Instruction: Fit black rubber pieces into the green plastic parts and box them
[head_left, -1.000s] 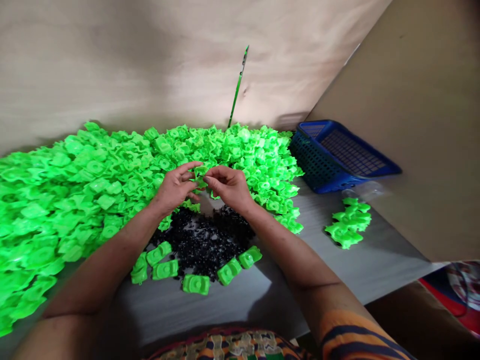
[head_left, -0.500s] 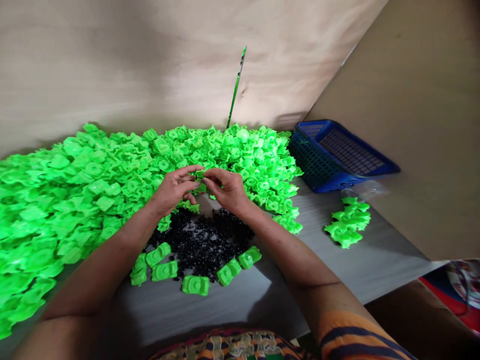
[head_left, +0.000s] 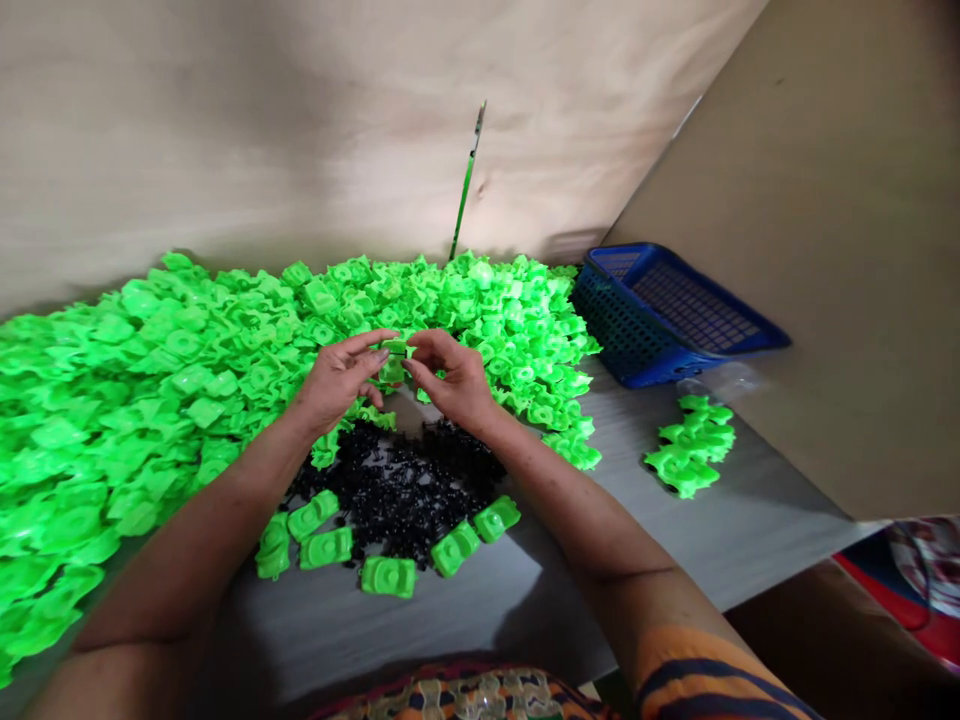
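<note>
My left hand (head_left: pixel 341 382) is closed on a small bright green plastic toy car body (head_left: pixel 393 370), thumb and fingers at its left side. Close against it on the right, my right hand (head_left: pixel 454 375) is pinched shut at a thin black wheel axle (head_left: pixel 399 353) that lies across the green piece. Its far end is hidden by the fingertips. Below both hands spreads a heap of small black wheel axles (head_left: pixel 409 490). Several green car bodies rest along its near edge, one car body (head_left: pixel 388 577) in front and another car body (head_left: pixel 455 549) to its right.
A large pile of green car bodies (head_left: pixel 180 370) covers the back and left of the grey table (head_left: pixel 480 620). To the right stands a blue plastic basket (head_left: pixel 637 340). A cluster of green car bodies (head_left: pixel 690 447) sits near it. A thin green stick (head_left: pixel 465 190) leans on the back wall.
The green car body in my left hand has tilted so that more of its face shows. Both hands stay close together over the heap. The view has shifted slightly.
</note>
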